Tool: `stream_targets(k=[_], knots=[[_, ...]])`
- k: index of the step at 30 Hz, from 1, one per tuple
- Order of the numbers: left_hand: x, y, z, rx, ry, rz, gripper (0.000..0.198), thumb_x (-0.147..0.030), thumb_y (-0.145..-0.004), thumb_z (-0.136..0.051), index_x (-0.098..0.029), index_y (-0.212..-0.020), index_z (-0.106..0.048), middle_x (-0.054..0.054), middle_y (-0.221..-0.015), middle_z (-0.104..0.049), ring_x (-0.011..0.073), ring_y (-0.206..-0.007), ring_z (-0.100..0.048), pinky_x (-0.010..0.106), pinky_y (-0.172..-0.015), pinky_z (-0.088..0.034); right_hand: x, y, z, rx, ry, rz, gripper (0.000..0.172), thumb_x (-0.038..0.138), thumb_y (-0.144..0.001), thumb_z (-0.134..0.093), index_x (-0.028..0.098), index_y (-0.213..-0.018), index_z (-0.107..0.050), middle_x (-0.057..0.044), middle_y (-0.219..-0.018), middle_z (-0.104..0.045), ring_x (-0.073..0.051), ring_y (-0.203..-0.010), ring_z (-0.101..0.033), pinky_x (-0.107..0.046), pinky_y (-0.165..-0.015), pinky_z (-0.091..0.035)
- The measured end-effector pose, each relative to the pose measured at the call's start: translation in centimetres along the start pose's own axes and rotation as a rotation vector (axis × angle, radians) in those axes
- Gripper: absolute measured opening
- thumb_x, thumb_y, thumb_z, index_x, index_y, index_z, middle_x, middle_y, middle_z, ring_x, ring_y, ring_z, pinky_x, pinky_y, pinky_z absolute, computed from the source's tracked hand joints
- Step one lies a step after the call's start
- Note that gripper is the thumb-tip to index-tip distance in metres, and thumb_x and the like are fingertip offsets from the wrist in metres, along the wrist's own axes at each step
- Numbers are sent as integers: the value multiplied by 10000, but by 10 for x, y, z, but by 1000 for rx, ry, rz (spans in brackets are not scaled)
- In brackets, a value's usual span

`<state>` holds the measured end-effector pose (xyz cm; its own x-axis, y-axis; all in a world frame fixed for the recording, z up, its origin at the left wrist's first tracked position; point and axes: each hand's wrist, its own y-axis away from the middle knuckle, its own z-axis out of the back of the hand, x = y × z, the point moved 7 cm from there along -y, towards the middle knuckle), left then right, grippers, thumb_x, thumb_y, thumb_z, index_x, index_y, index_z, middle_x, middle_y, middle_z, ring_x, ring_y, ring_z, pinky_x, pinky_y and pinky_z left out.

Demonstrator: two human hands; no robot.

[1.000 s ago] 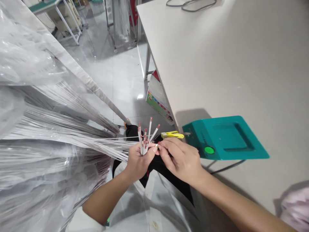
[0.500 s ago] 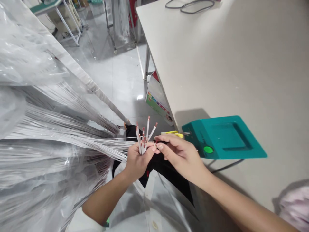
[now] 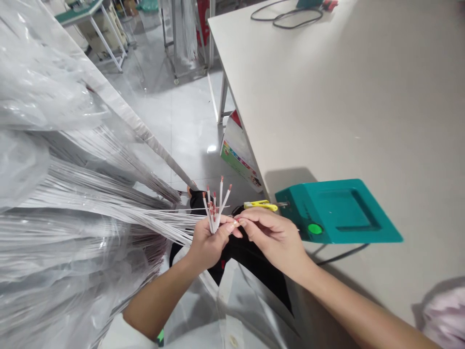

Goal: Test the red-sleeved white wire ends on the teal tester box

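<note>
My left hand (image 3: 208,246) is closed around several white wires with bare copper-coloured ends (image 3: 215,218), which fan upward out of the grip. At its thumb and fingertip, a small gold and red wire end (image 3: 237,222) shows. My right hand (image 3: 278,237) pinches at that same spot, fingertips touching the small end, partly hiding it. From the left, a long bundle of white wires (image 3: 145,215) runs to my left hand. Just beyond my right hand lies a yellow-handled tool (image 3: 260,205) with a metal tip beside a teal device (image 3: 345,213).
The teal device has a green button (image 3: 315,228) and sits at the edge of a pale table (image 3: 327,106). Clear plastic sheeting (image 3: 32,87) covers wire bundles at left. A black cable (image 3: 298,22) lies at the table's far end. A printed box (image 3: 240,155) stands below.
My right fingertips have shifted slightly right and down, and the small gold and red end shows more between the hands. The view has tilted slightly. My left hand keeps its hold.
</note>
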<state>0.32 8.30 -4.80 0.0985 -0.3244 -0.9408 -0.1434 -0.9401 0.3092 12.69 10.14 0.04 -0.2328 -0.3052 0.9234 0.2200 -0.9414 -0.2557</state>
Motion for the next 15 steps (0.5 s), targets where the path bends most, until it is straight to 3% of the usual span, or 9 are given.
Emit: stream_targets(k=[6,11,13,15], knots=[[7,-1,0,71,75,19,330,-434,-771,-596,-115,-691,-613,-22,-515,-484,37,-415,-301,224,-429,-201,3,-1,-3,22,147,-53,208,221,-844,-518,187,-657,-602,-20,-626,-627,-127,-587,-575,-261,-566,-481],[9,-1,4,20,154,27,295,-412,-770,-602,-119,-799,-616,-17,-567,-531,31,-400,-301,217,-420,-192,-11,4,4,-57,2,-186,196,300,-870,-495,182,-895,-649,-76,-850,-676,-97,-482,-550,-235,-438,-486],[5,-1,2,17,120,6,306,-421,-784,-583,-119,-744,-606,-36,-512,-477,36,-405,-290,219,-429,-195,-11,6,2,-66,-34,-169,211,319,-852,-527,186,-964,-646,-94,-924,-673,-90,-471,-546,-232,-421,-491],[3,1,0,22,79,-4,345,-437,-797,-561,-127,-643,-564,-68,-441,-355,44,-411,-266,222,-438,-192,-3,7,-1,-59,10,-74,174,308,-797,-605,186,-909,-659,-93,-898,-675,-106,-507,-566,-230,-429,-494]])
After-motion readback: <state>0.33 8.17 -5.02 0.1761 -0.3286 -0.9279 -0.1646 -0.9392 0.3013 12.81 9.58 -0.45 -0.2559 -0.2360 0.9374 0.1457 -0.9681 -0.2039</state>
